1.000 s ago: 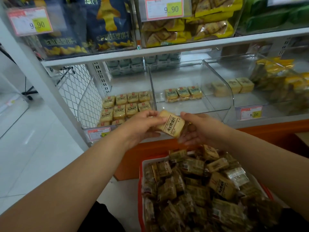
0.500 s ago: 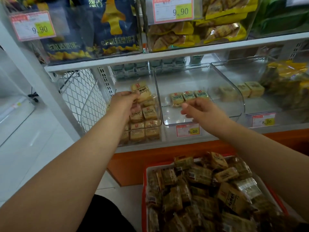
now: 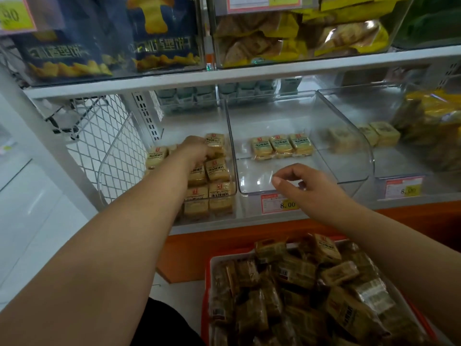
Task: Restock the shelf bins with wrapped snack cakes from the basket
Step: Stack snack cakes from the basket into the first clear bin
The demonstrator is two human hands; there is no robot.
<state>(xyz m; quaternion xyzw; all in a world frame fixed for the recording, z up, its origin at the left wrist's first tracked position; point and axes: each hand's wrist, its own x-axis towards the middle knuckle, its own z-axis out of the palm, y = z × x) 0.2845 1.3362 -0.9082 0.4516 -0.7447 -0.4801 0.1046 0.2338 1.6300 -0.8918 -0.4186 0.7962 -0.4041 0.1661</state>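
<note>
Left hand down among the snack cakes in the left bin, right hand empty in front of the middle bin.

The left hand's grip lies on the stacked snack cakes in the left clear bin, fingers bent down over the pile at its back; whether they pinch a cake or only press on it cannot be told. The right hand hangs just before the middle bin's front lip, its grip loosely curled, thumb and forefinger near each other, holding nothing. That middle bin holds a row of three cakes at its back. Below the shelf, the red-rimmed basket is heaped with more wrapped cakes. An 8.00 price tag sits on the shelf edge under the middle bin.
</note>
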